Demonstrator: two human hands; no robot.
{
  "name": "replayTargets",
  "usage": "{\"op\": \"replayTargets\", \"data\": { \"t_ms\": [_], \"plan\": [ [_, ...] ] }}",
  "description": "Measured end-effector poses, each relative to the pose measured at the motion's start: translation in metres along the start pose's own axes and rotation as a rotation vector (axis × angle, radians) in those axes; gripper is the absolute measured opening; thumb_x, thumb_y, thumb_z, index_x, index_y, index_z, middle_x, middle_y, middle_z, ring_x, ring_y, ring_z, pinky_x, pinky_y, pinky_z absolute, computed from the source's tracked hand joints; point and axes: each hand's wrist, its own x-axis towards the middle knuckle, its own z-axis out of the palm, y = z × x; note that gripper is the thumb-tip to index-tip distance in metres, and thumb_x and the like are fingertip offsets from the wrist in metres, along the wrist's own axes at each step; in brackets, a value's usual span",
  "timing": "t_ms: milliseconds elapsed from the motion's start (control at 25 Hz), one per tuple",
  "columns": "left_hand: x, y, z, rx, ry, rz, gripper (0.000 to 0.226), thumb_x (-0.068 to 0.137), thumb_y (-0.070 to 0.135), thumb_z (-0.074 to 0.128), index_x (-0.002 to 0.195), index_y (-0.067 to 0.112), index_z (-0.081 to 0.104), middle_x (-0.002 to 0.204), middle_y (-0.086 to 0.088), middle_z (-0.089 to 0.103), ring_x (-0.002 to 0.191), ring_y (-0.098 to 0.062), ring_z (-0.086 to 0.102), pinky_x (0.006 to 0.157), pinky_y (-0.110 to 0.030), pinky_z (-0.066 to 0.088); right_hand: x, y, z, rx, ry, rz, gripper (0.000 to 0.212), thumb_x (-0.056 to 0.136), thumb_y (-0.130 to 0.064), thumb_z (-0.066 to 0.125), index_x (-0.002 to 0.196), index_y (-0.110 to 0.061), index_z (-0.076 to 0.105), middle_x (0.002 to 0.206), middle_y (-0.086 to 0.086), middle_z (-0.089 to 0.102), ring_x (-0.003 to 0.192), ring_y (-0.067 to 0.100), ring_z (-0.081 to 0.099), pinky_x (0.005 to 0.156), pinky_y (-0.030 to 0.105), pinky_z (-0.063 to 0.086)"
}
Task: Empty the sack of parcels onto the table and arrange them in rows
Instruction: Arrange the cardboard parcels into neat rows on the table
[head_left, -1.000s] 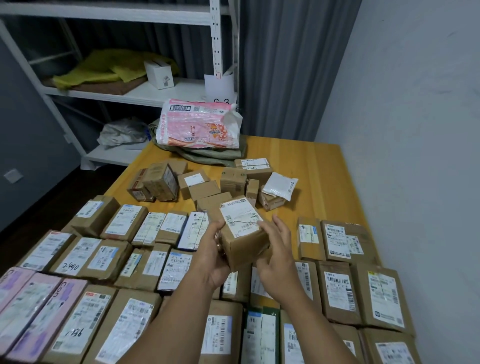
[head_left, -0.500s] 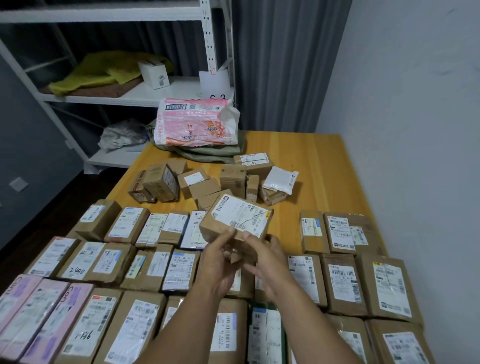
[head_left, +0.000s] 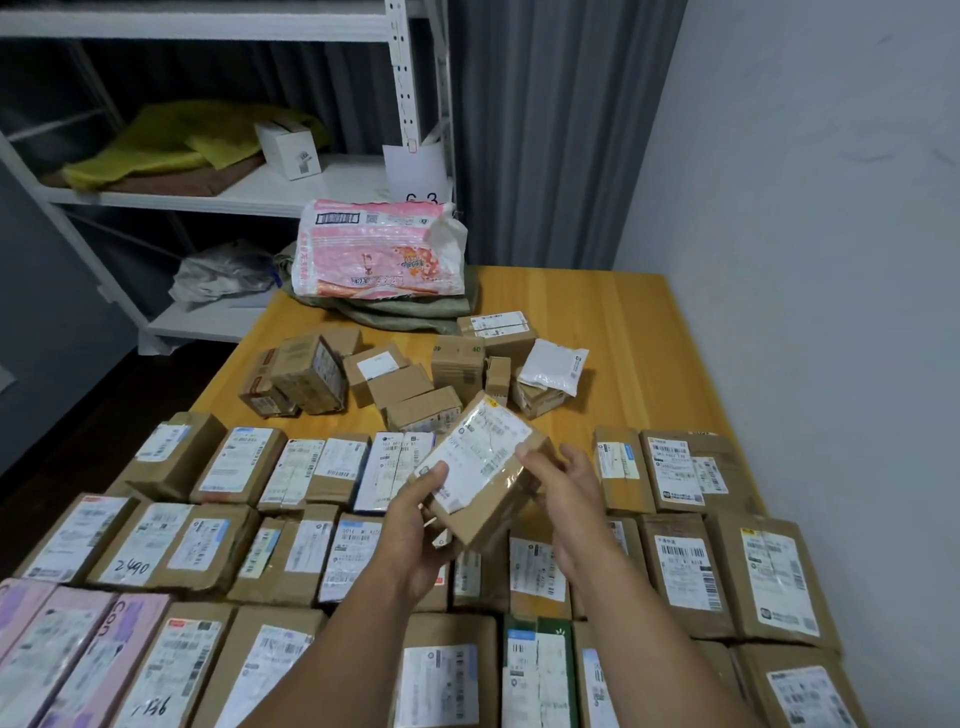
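A brown cardboard box (head_left: 480, 470) with a white shipping label is held tilted in the air, label face up, and is grasped from both sides. Its near left corner is gripped by the left hand (head_left: 415, 535), with the thumb laid on the label and the fingers curled underneath. Its right edge is clasped by the right hand (head_left: 571, 499), thumb on top, though the other fingers are largely hidden behind the box. Below and around the box, labelled parcels (head_left: 234, 519) are laid side by side in rows on the wooden table (head_left: 597, 322). Just beyond the box, a loose heap of small boxes (head_left: 374, 374) is seen. Farther beyond it, a greenish sack (head_left: 405, 312) lies flattened under a pink package (head_left: 379, 249).
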Motion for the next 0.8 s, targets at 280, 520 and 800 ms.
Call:
{"op": "replayTargets", "data": {
  "t_ms": [280,520,800],
  "plan": [
    [0.018,0.0,0.007,0.042,-0.199,-0.133,0.027,0.09,0.027,0.07,0.112,0.01,0.073,0.096,-0.008,0.076,0.091,-0.022,0.07,0.09,-0.039,0.054,0.0,0.019,0.023,-0.103,0.042,0.078,0.036,0.089,-0.037,0.075,0.12,-0.026,0.061,0.11,-0.007,0.075,0.098,0.013,0.072,0.079,0.032,0.055],
    [0.049,0.004,0.002,0.198,-0.178,-0.245,0.04,0.091,0.051,0.065,0.118,0.023,0.069,0.098,-0.002,0.077,0.102,-0.021,0.068,0.085,-0.037,0.055,0.035,0.016,0.012,-0.164,0.153,0.185,0.05,0.084,-0.051,0.076,0.125,-0.027,0.06,0.117,-0.001,0.073,0.106,0.022,0.069,0.1,0.052,0.052],
    [0.122,0.005,-0.018,0.556,0.148,-0.116,0.027,0.093,0.015,0.063,0.119,0.011,0.059,0.122,-0.009,0.064,0.107,-0.026,0.06,0.097,-0.046,0.052,0.108,0.02,-0.011,-0.292,0.159,0.296,0.066,0.08,-0.06,0.075,0.133,-0.025,0.057,0.12,0.0,0.072,0.11,0.025,0.068,0.102,0.052,0.051]
  ]
}}
